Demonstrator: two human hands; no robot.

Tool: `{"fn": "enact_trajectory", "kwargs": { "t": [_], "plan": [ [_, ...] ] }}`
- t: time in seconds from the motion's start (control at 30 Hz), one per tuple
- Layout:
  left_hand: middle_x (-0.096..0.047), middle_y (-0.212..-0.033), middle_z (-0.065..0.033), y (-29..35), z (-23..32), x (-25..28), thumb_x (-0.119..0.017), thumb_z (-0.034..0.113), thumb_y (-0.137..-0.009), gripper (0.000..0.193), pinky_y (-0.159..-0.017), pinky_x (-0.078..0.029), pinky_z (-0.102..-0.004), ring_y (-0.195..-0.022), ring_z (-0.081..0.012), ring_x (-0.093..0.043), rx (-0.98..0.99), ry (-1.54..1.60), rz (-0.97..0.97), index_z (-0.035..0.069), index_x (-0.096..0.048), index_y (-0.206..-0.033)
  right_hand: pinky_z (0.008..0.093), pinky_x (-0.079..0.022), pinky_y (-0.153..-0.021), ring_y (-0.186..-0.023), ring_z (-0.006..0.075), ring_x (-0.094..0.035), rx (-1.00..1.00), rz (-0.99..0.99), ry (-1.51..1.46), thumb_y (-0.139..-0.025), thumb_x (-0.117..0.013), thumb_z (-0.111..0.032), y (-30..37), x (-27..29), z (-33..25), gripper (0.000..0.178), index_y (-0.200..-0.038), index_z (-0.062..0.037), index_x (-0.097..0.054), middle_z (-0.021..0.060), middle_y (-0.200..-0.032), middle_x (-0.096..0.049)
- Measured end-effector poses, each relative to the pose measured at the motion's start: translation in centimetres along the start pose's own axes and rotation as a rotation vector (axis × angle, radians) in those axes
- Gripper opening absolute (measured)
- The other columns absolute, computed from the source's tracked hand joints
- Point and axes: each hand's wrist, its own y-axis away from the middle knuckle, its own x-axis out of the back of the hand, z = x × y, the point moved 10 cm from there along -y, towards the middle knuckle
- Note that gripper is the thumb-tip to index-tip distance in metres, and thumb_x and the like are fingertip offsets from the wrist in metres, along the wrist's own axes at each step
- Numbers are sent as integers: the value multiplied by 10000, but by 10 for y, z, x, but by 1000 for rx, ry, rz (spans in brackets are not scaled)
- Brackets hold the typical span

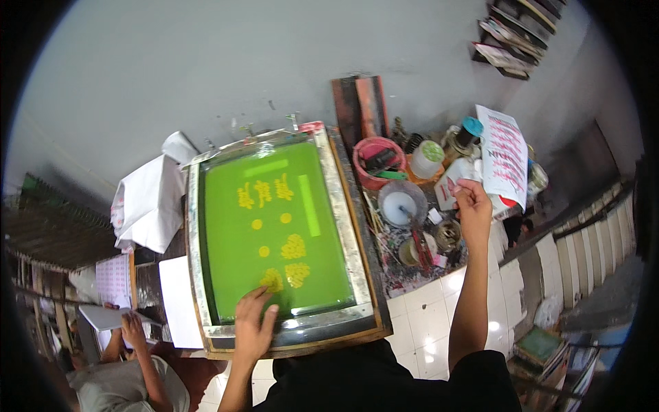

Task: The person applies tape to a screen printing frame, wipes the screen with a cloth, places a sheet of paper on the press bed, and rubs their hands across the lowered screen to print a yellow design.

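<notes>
Head view: left hand (252,323) lay on the near edge of the screen frame (343,206), fingers spread and bent over the metal rim, pressing it, thumb on the lower rail; not wrapped around anything. The frame sat flat on a wooden table (381,302), straight ahead of the person, its green mesh (274,226) carrying yellow stencil marks. Right hand (473,209) was raised out to the right, fingers pinched on the lower left corner of a printed sheet (504,154), white with red lines, held up above the clutter and tilted. Below that hand: a pink bucket (377,161) with tools, a clear bowl (401,202) of white stuff, a white jar (425,159) with a green lid, small ink pots (447,235), all close together just right of the frame. White paper stack (147,199) lay left of the frame, a blank sheet (178,302) beside its lower left corner. Another person (130,378) sat at lower left, one hand on papers, well apart from the frame. White floor tiles (425,323) showed lower right
</notes>
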Motion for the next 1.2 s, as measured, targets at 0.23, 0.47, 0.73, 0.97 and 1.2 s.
{"fn": "enact_trajectory", "kwargs": {
  "t": [0.23, 0.47, 0.73, 0.97, 1.2],
  "plan": [
    [-513, -1519, -208, 1, -32, -3, -648, 225, -984, 363, -1227, -246, -573, -1482, -409, -389, -37, -220, 79, -20, -664, -1252, 324, -534, -736, -794, 194, -693, 449, -490, 154, -980, -711, -188, -2, -230, -97, 238, -1088, 23, -691, 125, -901, -718],
    [-496, -1530, -229, -1, -49, 7, -683, 366, -954, 534, -1242, -224, -587, -1500, -417, -358, 77, -162, 150, -8, -630, -1331, 530, -542, -915, -1092, 448, -641, 881, -440, 698, -1061, -529, -384, -77, -419, -110, 419, -1092, 16, -651, 212, -1118, -692],
    [-529, -1492, -222, -2, -54, 8, -716, 432, -925, 580, -1216, -260, -598, -1484, -421, -374, 74, -97, 94, 11, -654, -1319, 577, -538, -779, -901, 472, -690, 816, -700, 1085, -1104, -414, -457, -106, -461, -87, 443, -1124, -62, -613, 240, -925, -722],
    [-537, -1501, -203, -3, -53, 4, -748, 359, -903, 523, -1217, -255, -602, -1491, -419, -375, 50, -3, 22, 28, -669, -1300, 592, -532, -819, -916, 500, -680, 649, -565, 1084, -1104, -381, -497, -106, -452, -75, 489, -1142, -61, -599, 267, -955, -721],
    [-572, -1470, -216, 2, -73, 44, -677, 274, -972, 410, -1236, -234, -573, -1476, -414, -414, 79, 424, 144, -16, -666, -1262, 517, -513, -976, -1159, 364, -654, 1171, -405, 1156, -1031, -533, -509, -67, -501, -103, 481, -1176, -89, -720, 171, -1207, -707]
  ]
}}
